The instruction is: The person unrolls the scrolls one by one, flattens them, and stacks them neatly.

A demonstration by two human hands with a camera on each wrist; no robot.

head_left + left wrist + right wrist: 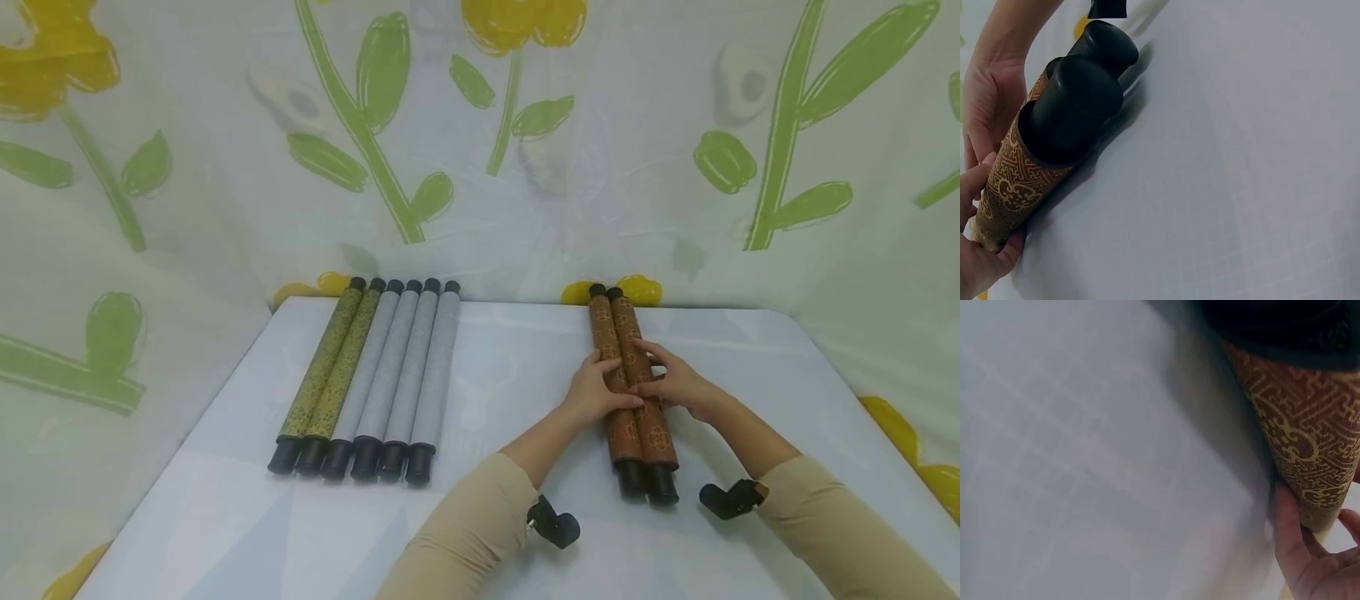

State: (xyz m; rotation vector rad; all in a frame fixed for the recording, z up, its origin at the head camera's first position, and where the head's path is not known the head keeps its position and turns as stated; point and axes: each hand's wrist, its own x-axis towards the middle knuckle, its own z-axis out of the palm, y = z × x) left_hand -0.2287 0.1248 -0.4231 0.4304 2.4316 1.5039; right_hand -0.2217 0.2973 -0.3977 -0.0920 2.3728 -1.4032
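I take the white table (225,500) as the landmark; a floral-print cloth (675,125) hangs behind it and at both sides. On the table's left half lies a row of six scrolls (367,383), two green-patterned and four grey, touching side by side with their black end caps toward me. On the table's right half lie the two brown patterned scrolls (633,392), parallel and touching, probably so they cannot roll apart. My left hand (596,392) rests on the left scroll of the pair, fingers curled over its top and thumb at its side. My right hand (675,383) lies on the right scroll, fingers laid across it and slightly spread. The left wrist view shows the pair's black caps (1079,94) stacked close together; the right wrist view shows my fingertips (1288,531) against the brocade covering.
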